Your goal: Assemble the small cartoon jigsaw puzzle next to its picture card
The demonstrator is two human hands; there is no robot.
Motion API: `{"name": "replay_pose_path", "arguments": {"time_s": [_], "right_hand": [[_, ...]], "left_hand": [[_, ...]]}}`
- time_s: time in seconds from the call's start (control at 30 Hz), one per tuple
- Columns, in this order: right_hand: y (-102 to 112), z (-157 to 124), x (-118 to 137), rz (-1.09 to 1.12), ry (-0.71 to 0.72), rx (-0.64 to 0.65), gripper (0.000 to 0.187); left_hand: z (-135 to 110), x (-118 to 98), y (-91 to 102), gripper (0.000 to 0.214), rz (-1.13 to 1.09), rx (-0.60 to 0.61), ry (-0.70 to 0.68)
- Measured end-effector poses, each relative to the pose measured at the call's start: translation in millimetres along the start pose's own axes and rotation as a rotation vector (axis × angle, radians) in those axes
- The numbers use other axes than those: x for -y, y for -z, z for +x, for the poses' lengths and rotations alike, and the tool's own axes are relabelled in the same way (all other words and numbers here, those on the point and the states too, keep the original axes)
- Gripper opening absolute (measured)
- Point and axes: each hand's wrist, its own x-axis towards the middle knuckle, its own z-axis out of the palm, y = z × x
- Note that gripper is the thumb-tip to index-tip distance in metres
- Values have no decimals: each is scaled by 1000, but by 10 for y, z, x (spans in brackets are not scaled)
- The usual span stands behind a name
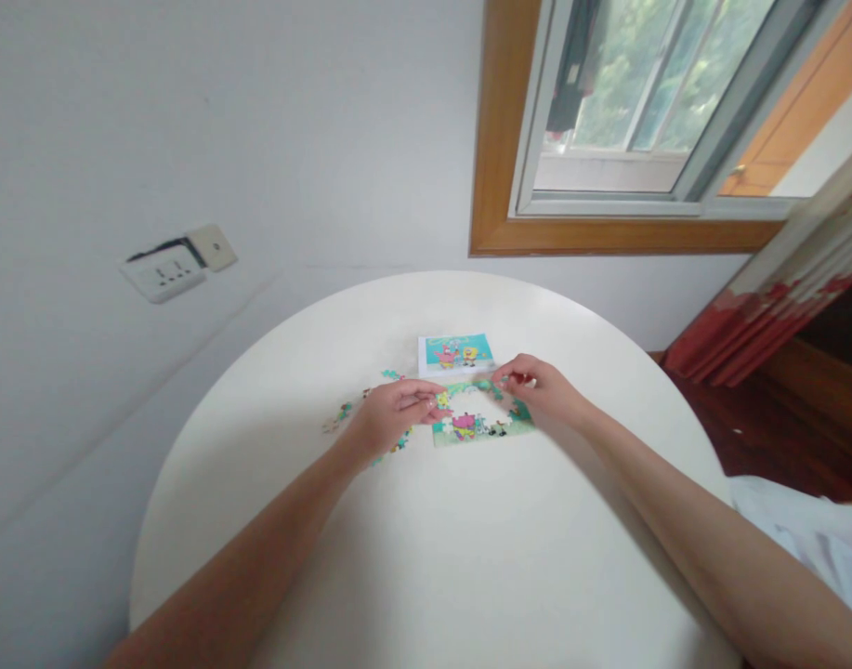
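Observation:
A partly assembled jigsaw puzzle (pixel 457 432) lies on the white round table (pixel 426 539), with its border joined and a white gap in its middle. My left hand (pixel 396 411) is over the puzzle's left edge, thumb and fingers closed around a small yellow puzzle piece (pixel 442 400). At the upper right corner of the puzzle, my right hand (pixel 537 383) is closed in a pinch; whatever its fingertips hold is too small to make out. Loose puzzle pieces (pixel 342 414) lie scattered left of the puzzle, some hidden beneath my left hand.
Just behind the puzzle lies a picture card (pixel 456 353) with cartoon figures. A wall socket (pixel 164 271) is on the left wall. Beyond the table are a wood-framed window (pixel 495 223) and a red and cream curtain (pixel 739 325). White cloth (pixel 802 530) is at the right.

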Motion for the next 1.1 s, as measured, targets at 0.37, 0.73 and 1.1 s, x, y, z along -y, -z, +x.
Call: {"name": "replay_pose_path", "arguments": {"time_s": [0.37,0.73,1.1], "right_hand": [[71,27,43,5,4,81,25],[13,-1,203,119,41,86,24],[-163,9,279,206,-64,-28,23]], "left_hand": [[308,-184,-410,33,-63,-42,-55],[285,-230,-470,34,-25,-59,-124],[141,-153,-415,36,-46,-44,-88]]}}
